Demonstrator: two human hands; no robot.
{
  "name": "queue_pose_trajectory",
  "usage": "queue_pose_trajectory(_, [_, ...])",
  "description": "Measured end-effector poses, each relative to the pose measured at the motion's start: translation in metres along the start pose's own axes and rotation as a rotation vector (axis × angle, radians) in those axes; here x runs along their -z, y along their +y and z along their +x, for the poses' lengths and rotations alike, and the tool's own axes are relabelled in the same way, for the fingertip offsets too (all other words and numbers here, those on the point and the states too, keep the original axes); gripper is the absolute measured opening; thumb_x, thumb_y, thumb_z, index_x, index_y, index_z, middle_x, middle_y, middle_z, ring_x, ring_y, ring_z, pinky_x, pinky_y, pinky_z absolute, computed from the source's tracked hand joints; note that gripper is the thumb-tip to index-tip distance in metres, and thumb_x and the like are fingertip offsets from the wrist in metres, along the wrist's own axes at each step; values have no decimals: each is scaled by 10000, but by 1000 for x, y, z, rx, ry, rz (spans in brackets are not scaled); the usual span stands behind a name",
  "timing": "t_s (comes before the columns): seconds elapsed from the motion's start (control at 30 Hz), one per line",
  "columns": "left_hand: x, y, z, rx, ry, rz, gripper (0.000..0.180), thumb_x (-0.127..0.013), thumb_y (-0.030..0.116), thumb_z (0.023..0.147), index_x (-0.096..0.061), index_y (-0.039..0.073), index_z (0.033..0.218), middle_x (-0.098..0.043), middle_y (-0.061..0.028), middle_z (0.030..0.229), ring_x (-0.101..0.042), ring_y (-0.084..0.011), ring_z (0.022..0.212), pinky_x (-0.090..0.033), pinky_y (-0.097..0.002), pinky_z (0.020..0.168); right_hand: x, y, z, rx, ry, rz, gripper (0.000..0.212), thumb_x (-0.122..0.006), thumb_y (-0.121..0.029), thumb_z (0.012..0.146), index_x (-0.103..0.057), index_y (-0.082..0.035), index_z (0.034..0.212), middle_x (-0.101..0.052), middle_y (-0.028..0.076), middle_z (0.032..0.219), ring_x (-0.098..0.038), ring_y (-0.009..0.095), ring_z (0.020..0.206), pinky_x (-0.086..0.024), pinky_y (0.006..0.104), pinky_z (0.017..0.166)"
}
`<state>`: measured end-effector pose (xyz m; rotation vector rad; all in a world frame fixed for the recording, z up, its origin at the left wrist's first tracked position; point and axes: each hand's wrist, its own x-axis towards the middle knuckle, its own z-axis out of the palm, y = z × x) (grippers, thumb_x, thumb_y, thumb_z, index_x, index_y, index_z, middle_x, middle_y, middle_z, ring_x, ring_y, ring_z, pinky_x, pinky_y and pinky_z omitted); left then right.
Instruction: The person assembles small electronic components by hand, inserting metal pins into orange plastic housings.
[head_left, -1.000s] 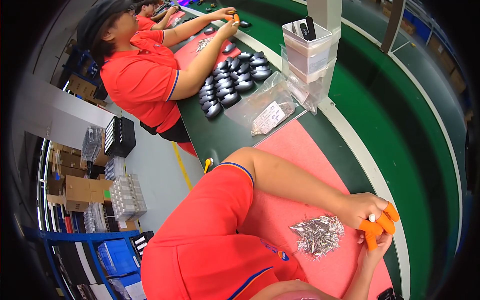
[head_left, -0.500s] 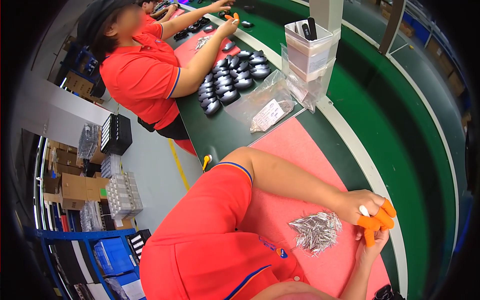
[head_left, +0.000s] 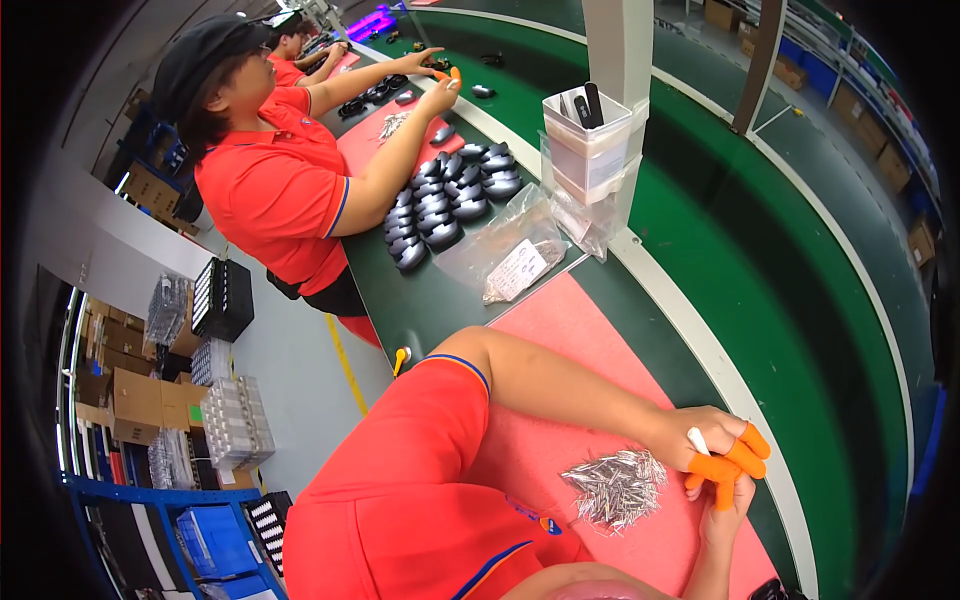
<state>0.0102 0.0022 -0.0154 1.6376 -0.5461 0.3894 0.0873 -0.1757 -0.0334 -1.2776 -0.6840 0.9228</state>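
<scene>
My left hand (head_left: 705, 435) wears orange finger cots on several fingers and is closed around a thin white stick (head_left: 697, 439), whose end pokes out between the fingers. Right below it my right hand (head_left: 729, 503) meets the left, its fingers curled and largely covered by the orange cots. Whatever the two hands hold between them is hidden. Both are above the table's far right edge. Beside them, on a pink mat (head_left: 540, 445), lies a loose pile of small, slim silvery metal pins (head_left: 617, 490).
Dark glossy computer-mouse shells (head_left: 440, 205) stand in rows at the far left, beside a labelled clear bag (head_left: 515, 265). A white bin (head_left: 588, 145) with black-handled tools is fixed to a post. A co-worker (head_left: 275, 170) sits there. A green conveyor (head_left: 740, 260) runs past the table.
The whole view has shifted, so the table and hands appear further left and slightly lower. More of the white stick shows above my left hand. Both hands stay together.
</scene>
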Motion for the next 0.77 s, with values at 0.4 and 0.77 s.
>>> queue_pose_trajectory(0.4, [-2,2,-3,71,-45,15,351,-545,180,869,-595,68,1198,-464,-183,1292,-578,-288,1031,-511,-358,826,-9,-9,1,-20,-45,57,307,-598,-92,863,-465,10,1120,-615,94,791,-584,136,598,-453,232,495])
queue_pose_trajectory(0.77, [4,10,-3,166,-91,-203,339,-507,170,908,-580,72,1224,-425,-151,1347,-568,-293,1066,-503,-348,887,-15,-12,-3,-18,36,-97,508,-686,-325,837,-468,22,1136,-615,128,948,-611,165,658,-510,271,569])
